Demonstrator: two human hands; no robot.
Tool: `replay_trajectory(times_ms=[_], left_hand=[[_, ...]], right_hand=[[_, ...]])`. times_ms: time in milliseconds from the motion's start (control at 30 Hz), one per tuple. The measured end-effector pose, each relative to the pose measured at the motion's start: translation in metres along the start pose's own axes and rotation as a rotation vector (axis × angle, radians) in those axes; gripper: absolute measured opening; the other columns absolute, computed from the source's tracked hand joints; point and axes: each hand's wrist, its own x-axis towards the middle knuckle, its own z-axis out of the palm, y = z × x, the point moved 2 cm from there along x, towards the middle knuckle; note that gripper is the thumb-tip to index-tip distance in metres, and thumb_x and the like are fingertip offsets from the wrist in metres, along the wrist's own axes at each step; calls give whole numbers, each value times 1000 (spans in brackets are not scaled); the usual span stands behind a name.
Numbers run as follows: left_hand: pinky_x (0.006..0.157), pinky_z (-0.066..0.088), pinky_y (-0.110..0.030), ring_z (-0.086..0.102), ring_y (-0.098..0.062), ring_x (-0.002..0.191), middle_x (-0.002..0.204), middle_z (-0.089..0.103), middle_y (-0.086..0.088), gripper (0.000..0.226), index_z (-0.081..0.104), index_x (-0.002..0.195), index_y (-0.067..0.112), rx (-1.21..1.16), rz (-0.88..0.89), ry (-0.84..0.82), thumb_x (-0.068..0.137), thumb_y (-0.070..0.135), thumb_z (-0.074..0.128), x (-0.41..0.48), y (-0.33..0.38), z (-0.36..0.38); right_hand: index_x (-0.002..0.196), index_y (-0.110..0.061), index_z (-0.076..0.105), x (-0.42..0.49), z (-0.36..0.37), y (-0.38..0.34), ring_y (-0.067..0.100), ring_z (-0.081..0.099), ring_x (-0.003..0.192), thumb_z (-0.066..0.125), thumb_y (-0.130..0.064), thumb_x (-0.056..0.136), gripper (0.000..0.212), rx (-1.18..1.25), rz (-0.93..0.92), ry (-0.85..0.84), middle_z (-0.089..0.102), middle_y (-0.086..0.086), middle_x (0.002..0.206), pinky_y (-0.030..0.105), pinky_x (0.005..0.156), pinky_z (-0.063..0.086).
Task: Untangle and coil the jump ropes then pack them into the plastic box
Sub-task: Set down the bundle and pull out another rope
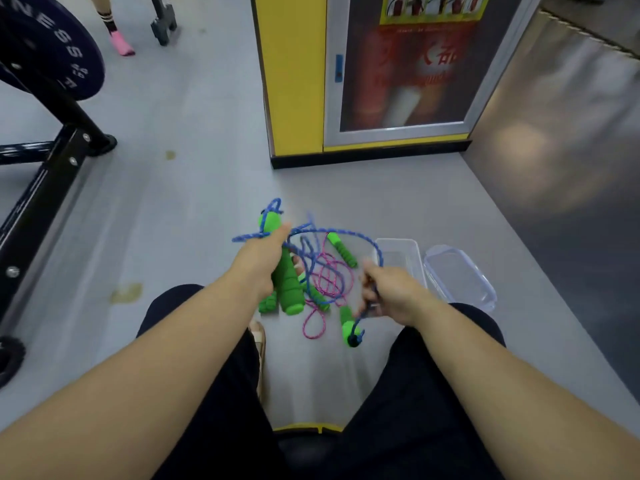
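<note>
Head view, from where the person sits: a grey floor (pixel 194 188) spreads out, with a yellow cabinet (pixel 294 81) at the far side and a black weight rack (pixel 52 161) on the left. Right of the middle sits one clear plastic box (pixel 417 258), mouth up, long axis running near to far, apparently with nothing in it. Its one lid (pixel 460 278) lies just beside it on the right. Two ropes hang tangled above the floor between the hands, a blue rope (pixel 346 233) and a pink rope (pixel 329 275). At least five green handle pieces show. The left hand (pixel 259 261) grips a thick green handle (pixel 287 289), which points near to far, together with blue cord. The right hand (pixel 394 292) pinches the blue rope, and a small handle (pixel 348 329) dangles below it.
</note>
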Motion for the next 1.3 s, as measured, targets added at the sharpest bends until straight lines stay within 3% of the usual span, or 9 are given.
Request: replay_trajectory(times_ms=[233,367,533,633,767,900,1133,1233,1300], left_hand=[[54,51,-24,60,-15,67,88,64,-2,57,44,125,29,458,140,-289,77,32,75,-23,-53,7],[77,50,-18,61,-3,87,114,63,5,91,29,140,42,512,194,-639,69,19,81,-43,-72,26],[105,42,-33,57,-10,117,132,56,6,108,19,147,37,589,209,-622,60,34,85,-48,-84,43],[89,51,-25,66,-3,91,118,64,4,90,28,143,30,463,207,-566,69,22,80,-48,-79,44],[66,55,-35,66,-22,75,98,69,-6,42,54,114,33,262,131,-379,79,21,73,-37,-61,31],[77,55,-47,66,-34,83,99,67,-15,43,53,115,16,69,-16,-359,79,28,72,-26,-54,19],[48,48,-27,56,-23,51,66,68,-9,16,51,95,8,400,-120,-316,86,19,44,-17,-49,13],[72,57,-46,67,-31,79,93,70,-13,72,40,120,11,1053,-53,-353,56,34,65,-9,-39,-4],[81,52,-37,60,-25,89,105,63,-8,81,34,128,9,1496,-24,-362,63,38,74,-10,-33,-11]], right_hand=[[69,-12,40,-33,10,-74,12,34,29,28,-37,101,43,882,-111,-143,28,-1,36,43,47,55],[66,-10,38,-39,19,-95,13,28,27,24,-34,103,46,1182,-131,-164,24,2,36,41,52,57],[65,-13,34,-40,30,-100,14,29,28,21,-34,103,45,1335,-176,-169,25,2,37,35,62,46],[70,-11,41,-40,21,-98,19,44,49,30,-35,101,41,1189,-259,-79,42,6,49,35,71,47],[104,-12,55,-47,1,-71,21,54,103,49,-30,95,21,399,-318,159,56,6,107,31,91,44],[102,-20,57,-59,17,-14,14,60,82,58,-33,89,18,-32,-188,23,62,0,99,25,69,50],[88,-2,55,-40,30,23,14,51,43,44,-12,92,16,414,35,-16,62,12,76,23,45,47],[80,-3,46,-33,10,28,17,44,48,41,-14,94,17,665,102,97,55,13,73,19,40,44],[84,-2,46,-29,0,32,17,43,53,44,-18,95,19,747,136,128,55,13,75,19,39,46]])
